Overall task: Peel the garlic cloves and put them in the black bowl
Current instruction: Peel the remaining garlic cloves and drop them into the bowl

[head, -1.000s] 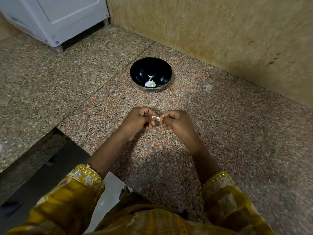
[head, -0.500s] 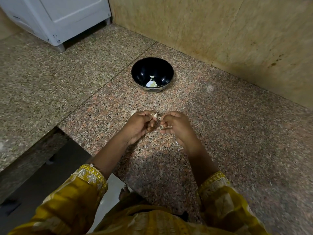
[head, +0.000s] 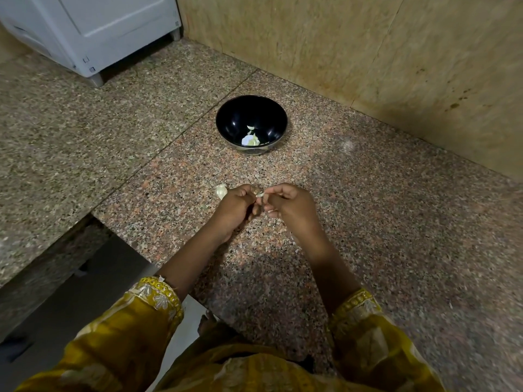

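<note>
My left hand (head: 236, 206) and my right hand (head: 291, 209) meet over the granite counter, and both pinch one small garlic clove (head: 259, 192) between their fingertips. Its skin looks partly loose. Another unpeeled piece of garlic (head: 220, 190) lies on the counter just left of my left hand. The black bowl (head: 226, 120) stands farther back, a short way beyond my hands, and holds a few pale peeled garlic pieces (head: 250, 140) at its bottom.
A beige stone wall (head: 368, 52) runs along the back right. A white appliance (head: 93, 26) stands at the back left. The counter edge (head: 121, 233) drops away at the lower left. Small bits of skin (head: 295, 250) lie near my right wrist.
Both hands have stayed together on the clove and shifted slightly forward. The garlic piece left of my left hand has come into sight.
</note>
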